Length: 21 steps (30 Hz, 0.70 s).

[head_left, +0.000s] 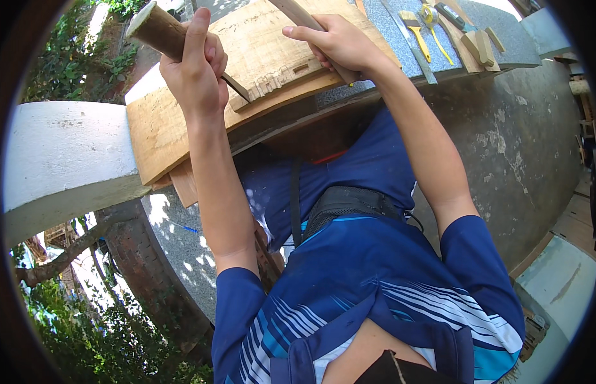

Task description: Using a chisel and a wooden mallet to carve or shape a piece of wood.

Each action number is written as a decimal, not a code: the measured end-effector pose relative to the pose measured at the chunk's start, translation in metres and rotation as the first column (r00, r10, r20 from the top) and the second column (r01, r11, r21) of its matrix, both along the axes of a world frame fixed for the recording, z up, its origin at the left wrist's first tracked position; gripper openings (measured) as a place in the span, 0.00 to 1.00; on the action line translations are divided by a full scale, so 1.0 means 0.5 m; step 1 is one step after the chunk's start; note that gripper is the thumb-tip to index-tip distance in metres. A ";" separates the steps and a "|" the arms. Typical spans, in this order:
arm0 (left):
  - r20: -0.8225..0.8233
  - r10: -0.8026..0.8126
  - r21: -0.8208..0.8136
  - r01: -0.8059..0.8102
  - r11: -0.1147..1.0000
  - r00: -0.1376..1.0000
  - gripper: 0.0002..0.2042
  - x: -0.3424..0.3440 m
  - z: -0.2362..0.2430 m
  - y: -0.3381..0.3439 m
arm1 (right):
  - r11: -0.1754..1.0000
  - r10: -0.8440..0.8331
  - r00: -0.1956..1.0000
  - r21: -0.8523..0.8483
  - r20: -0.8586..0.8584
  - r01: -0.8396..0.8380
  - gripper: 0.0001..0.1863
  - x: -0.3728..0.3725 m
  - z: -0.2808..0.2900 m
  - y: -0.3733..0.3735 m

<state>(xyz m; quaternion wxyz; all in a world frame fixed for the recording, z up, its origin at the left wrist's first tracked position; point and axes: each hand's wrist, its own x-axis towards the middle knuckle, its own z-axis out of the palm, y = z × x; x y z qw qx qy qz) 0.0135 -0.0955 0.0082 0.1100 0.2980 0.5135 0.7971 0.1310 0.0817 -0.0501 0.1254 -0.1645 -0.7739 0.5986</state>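
Observation:
My left hand is closed around a thick round wooden handle. A thin metal blade runs from under that hand down to a carved patch on a pale wooden board. My right hand is closed on a flat wooden stick that lies slanted across the board's far right part. The board rests on the edge of a grey stone slab, overhanging it toward me on the left.
On the slab beyond my right hand lie a yellow-handled brush, a yellow tape measure, a metal ruler and several wooden blocks. A white concrete ledge stands at left, with trees below.

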 end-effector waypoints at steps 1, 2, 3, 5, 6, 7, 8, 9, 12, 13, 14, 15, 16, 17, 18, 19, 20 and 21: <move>-0.002 0.002 -0.001 -0.002 1.000 1.000 0.15 0.000 0.000 0.000 | 1.000 0.000 1.000 -0.001 0.002 0.000 0.31 0.001 -0.001 0.002; 0.000 0.002 -0.002 -0.002 1.000 1.000 0.15 0.000 0.000 0.001 | 1.000 0.005 1.000 -0.003 0.011 -0.005 0.31 0.001 -0.003 0.005; 0.009 0.018 -0.001 -0.018 1.000 1.000 0.15 -0.002 0.001 0.003 | 1.000 0.009 1.000 -0.005 0.018 -0.009 0.31 -0.001 -0.003 0.005; 0.018 0.033 0.000 -0.033 0.999 0.999 0.15 -0.007 0.000 0.004 | 1.000 0.009 1.000 0.002 0.011 -0.009 0.31 -0.003 -0.003 0.005; 0.011 0.031 -0.007 -0.031 0.999 0.999 0.15 -0.012 -0.003 0.004 | 1.000 0.009 1.000 0.010 0.004 -0.009 0.31 -0.004 -0.003 0.005; 0.003 0.029 -0.013 -0.029 0.999 1.000 0.15 -0.015 -0.005 0.005 | 1.000 0.009 1.000 0.009 0.005 -0.009 0.31 -0.003 -0.003 0.005; 0.005 0.029 -0.014 -0.029 0.999 1.000 0.15 -0.016 -0.006 0.008 | 1.000 0.006 1.000 0.007 0.010 -0.006 0.31 -0.001 -0.003 0.005; 0.014 0.006 -0.025 -0.006 1.000 1.000 0.16 -0.016 -0.005 0.011 | 1.000 0.004 1.000 0.004 0.014 -0.004 0.31 0.000 -0.002 0.004; 0.060 -0.084 -0.071 0.088 0.994 0.995 0.17 -0.040 0.001 0.015 | 1.000 -0.003 1.000 0.016 0.000 0.003 0.31 0.000 0.001 0.002; 0.097 -0.150 -0.103 0.159 0.982 0.984 0.17 -0.050 0.002 0.017 | 1.000 -0.003 1.000 0.017 0.000 0.003 0.31 0.000 0.001 0.002; 0.097 -0.149 -0.102 0.159 0.982 0.984 0.17 -0.054 0.000 0.021 | 1.000 -0.002 1.000 0.012 0.005 0.002 0.31 0.000 0.002 0.001; 0.106 -0.131 -0.121 0.144 0.982 0.986 0.17 -0.056 0.002 0.027 | 1.000 -0.002 1.000 0.008 0.008 0.002 0.31 -0.001 0.001 0.003; 0.115 -0.113 -0.139 0.128 0.982 0.987 0.17 -0.058 0.003 0.032 | 1.000 -0.003 1.000 0.008 0.007 0.003 0.31 -0.001 0.000 0.004; 0.114 -0.113 -0.139 0.128 0.982 0.987 0.17 -0.062 0.001 0.032 | 1.000 -0.003 1.000 0.010 0.008 0.003 0.31 -0.002 -0.002 0.004; 0.121 -0.125 -0.138 0.141 0.980 0.985 0.17 -0.064 -0.001 0.030 | 1.000 -0.006 1.000 0.011 0.009 0.006 0.31 -0.002 -0.004 0.003; 0.129 -0.136 -0.137 0.154 0.979 0.982 0.16 -0.066 -0.003 0.027 | 1.000 -0.007 1.000 0.009 0.009 0.007 0.31 -0.003 -0.005 0.001; 0.129 -0.137 -0.139 0.154 0.978 0.982 0.16 -0.067 -0.005 0.027 | 1.000 -0.010 1.000 0.011 -0.006 0.010 0.29 -0.006 -0.007 -0.001; 0.119 -0.121 -0.126 0.136 0.983 0.985 0.16 -0.064 -0.001 0.028 | 1.000 -0.012 1.000 0.014 -0.020 0.012 0.27 -0.007 -0.008 -0.001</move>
